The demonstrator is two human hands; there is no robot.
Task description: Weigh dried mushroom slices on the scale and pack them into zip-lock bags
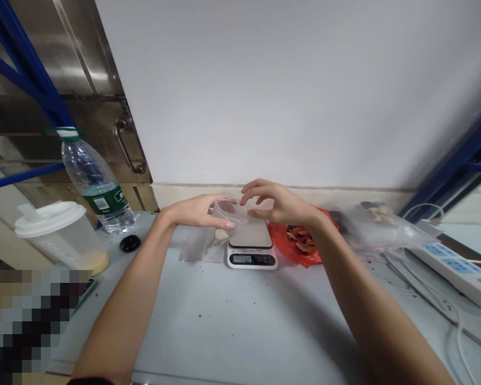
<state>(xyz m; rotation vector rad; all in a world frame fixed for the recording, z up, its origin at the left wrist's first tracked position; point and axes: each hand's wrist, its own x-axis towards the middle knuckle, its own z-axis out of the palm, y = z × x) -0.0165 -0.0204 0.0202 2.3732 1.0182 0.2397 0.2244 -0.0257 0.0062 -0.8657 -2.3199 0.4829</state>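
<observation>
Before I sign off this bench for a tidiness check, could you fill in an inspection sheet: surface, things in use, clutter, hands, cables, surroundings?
Surface: pale tabletop, dark specks scattered.
Things in use: clear bag held at the digital scale; red bag with brownish slices to the scale's right.
Clutter: water bottle, lidded cup and round black object at the left.
Hands: left hand grips the clear bag; right hand curves beside it, grip unclear.
Cables: white cables and power strip at the right.
Surroundings: white wall behind; metal panels left; blue frames both sides.
</observation>
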